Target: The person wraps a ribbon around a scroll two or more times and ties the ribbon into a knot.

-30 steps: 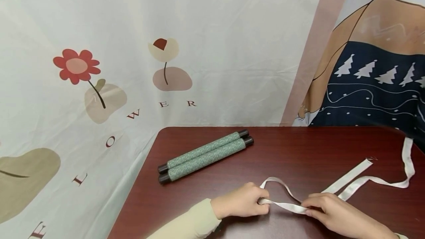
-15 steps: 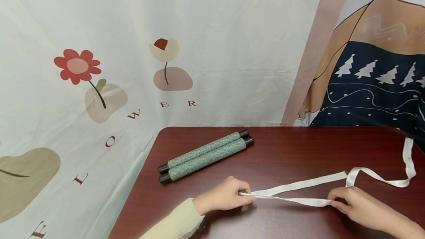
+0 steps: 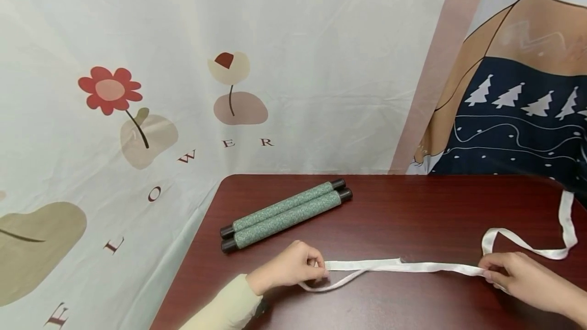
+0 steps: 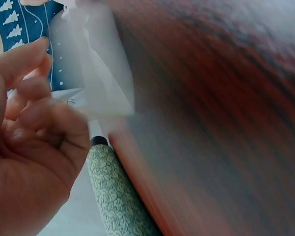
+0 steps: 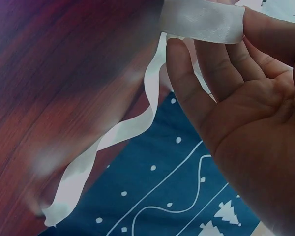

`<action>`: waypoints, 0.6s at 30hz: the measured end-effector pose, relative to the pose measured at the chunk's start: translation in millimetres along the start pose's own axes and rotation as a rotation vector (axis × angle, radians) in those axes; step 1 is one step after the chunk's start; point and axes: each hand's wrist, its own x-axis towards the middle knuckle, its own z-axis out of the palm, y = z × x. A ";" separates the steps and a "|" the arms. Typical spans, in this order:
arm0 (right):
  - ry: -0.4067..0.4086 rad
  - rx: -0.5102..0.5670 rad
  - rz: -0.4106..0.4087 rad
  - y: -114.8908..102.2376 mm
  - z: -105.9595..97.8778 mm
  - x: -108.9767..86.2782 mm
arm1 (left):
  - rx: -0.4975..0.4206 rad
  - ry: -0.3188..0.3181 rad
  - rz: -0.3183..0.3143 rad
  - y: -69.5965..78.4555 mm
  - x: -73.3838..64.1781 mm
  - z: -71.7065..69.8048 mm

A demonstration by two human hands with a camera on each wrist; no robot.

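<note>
A long white satin ribbon stretches across the front of the table between both hands. My left hand pinches it at the left, and a slack loop of ribbon hangs below the fingers. In the left wrist view the left hand has curled fingers, with a blurred stretch of ribbon beside it. At the other end, my right hand grips the ribbon between thumb and fingers. The right wrist view shows the ribbon across the fingertips of the right hand, its tail trailing away.
Two green patterned rolls with dark ends lie side by side toward the back left of the dark red table. The ribbon's tail runs in curves to the right back edge. A printed curtain hangs behind the table.
The left hand has moved left and the right hand right, drawing the ribbon out between them. The cut ribbon end has slid left, and a slack loop has appeared below the left hand.
</note>
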 end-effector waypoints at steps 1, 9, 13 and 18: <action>0.001 -0.003 0.008 0.5 -0.9 0.0 | 0.022 -0.001 0.004 -0.5 -1.0 0.1; 0.042 -0.049 -0.017 6.9 -2.8 -0.2 | 0.497 -0.068 0.220 -1.0 -7.0 11.6; 0.045 -0.032 -0.015 11.7 -4.9 -1.0 | 0.594 -0.105 0.280 -0.2 -8.8 12.5; 0.015 -0.030 0.062 16.6 -9.5 1.0 | 0.468 -0.120 0.217 -5.6 -13.6 6.2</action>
